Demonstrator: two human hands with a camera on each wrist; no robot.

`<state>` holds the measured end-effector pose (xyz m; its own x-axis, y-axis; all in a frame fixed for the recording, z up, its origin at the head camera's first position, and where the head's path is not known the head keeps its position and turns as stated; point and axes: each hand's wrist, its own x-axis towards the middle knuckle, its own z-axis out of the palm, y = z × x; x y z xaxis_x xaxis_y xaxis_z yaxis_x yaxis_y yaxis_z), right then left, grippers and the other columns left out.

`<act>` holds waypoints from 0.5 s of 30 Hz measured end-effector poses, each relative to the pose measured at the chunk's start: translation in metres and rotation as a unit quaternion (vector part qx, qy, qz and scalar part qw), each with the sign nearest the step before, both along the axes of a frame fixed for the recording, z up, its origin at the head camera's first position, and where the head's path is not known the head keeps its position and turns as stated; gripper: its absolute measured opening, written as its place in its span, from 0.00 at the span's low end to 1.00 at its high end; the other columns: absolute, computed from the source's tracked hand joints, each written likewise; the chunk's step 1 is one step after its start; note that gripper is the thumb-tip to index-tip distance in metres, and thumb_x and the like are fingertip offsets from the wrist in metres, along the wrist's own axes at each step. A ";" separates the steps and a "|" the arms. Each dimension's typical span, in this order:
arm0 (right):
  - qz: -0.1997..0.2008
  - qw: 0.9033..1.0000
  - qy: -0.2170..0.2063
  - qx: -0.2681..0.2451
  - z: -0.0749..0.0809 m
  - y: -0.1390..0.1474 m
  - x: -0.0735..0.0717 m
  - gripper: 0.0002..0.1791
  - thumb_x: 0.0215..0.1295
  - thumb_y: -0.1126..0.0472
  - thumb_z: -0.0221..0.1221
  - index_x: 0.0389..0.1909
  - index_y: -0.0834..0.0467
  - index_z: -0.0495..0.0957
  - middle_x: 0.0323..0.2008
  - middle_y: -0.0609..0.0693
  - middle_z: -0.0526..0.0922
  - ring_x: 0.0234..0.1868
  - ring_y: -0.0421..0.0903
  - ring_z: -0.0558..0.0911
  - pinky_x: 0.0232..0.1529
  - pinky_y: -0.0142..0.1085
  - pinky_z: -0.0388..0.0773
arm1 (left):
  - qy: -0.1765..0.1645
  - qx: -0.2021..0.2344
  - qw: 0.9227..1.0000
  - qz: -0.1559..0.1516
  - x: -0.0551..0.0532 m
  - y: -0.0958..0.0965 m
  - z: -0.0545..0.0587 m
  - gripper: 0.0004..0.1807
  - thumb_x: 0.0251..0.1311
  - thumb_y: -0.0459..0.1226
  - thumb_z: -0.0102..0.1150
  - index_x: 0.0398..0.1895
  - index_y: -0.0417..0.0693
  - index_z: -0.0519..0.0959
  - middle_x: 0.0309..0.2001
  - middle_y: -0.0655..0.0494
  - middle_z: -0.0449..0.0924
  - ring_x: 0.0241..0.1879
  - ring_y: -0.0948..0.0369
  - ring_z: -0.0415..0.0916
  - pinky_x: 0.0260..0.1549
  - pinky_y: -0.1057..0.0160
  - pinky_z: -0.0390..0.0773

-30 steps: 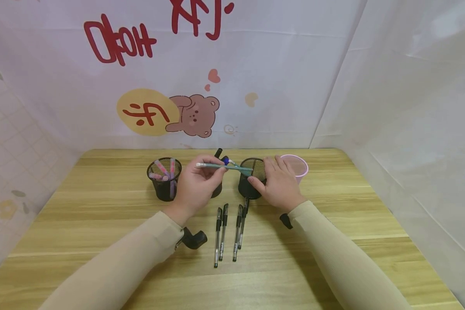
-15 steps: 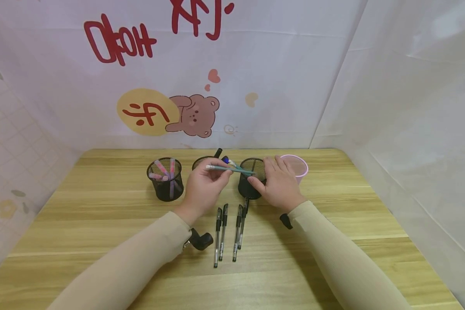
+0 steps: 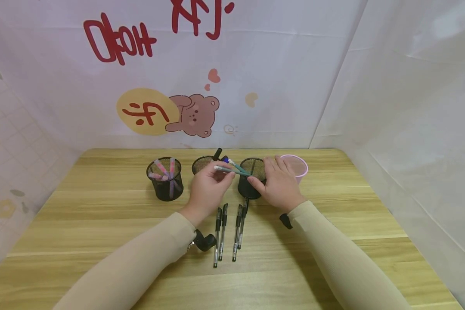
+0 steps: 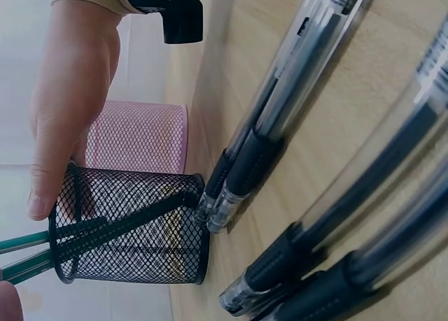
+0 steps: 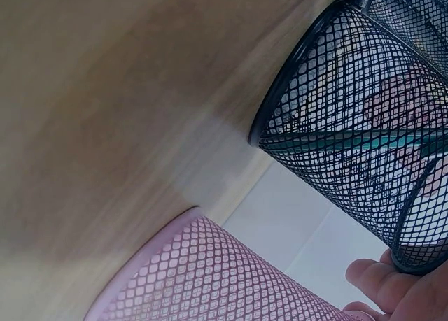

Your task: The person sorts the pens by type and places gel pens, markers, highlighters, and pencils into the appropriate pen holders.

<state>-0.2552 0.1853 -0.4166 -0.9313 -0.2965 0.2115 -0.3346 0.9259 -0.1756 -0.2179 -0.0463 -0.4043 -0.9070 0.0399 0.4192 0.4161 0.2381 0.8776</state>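
My left hand (image 3: 209,187) pinches a green pencil (image 3: 226,170) near its white eraser end, tilted over a black mesh pen cup (image 3: 248,189). Another green pencil (image 3: 237,165) leans in that cup, its eraser end sticking out to the left. My right hand (image 3: 280,185) grips the cup's rim from the right, thumb on the near side. In the left wrist view, both green pencils (image 4: 28,265) slant into the cup's mouth. The right wrist view shows fingers (image 5: 392,286) touching the rim. Several clear gel pens (image 3: 237,234) lie on the table in front of the cup.
To the left stands a black mesh cup (image 3: 166,189) with pink-purple sticks. A second one (image 3: 199,165), partly hidden by my left hand, holds a black marker (image 3: 218,153). A pink mesh cup (image 3: 302,170) is behind my right hand. Fabric walls surround the table.
My left hand has moved right with the green pencil, bringing its lower end further over the cup's mouth. My right hand has stayed on the rim.
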 end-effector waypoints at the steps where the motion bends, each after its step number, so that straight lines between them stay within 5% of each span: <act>1: 0.000 1.000 -0.001 0.000 0.000 0.000 0.000 0.51 0.77 0.27 0.45 0.80 0.67 0.58 0.79 0.64 0.64 0.83 0.66 0.56 0.85 0.60 0.45 | -0.001 -0.003 1.000 0.002 0.000 0.000 0.000 0.07 0.69 0.35 0.68 0.47 0.45 0.87 0.46 0.52 0.87 0.41 0.58 0.87 0.40 0.68 0.84; 15: 0.003 1.000 0.003 -0.007 0.000 0.000 0.001 0.51 0.77 0.28 0.46 0.80 0.67 0.59 0.78 0.64 0.65 0.83 0.66 0.57 0.85 0.60 0.45 | -0.013 -0.061 0.998 0.019 -0.003 0.007 -0.003 0.09 0.71 0.38 0.66 0.48 0.45 0.89 0.50 0.53 0.91 0.41 0.58 0.87 0.38 0.66 0.83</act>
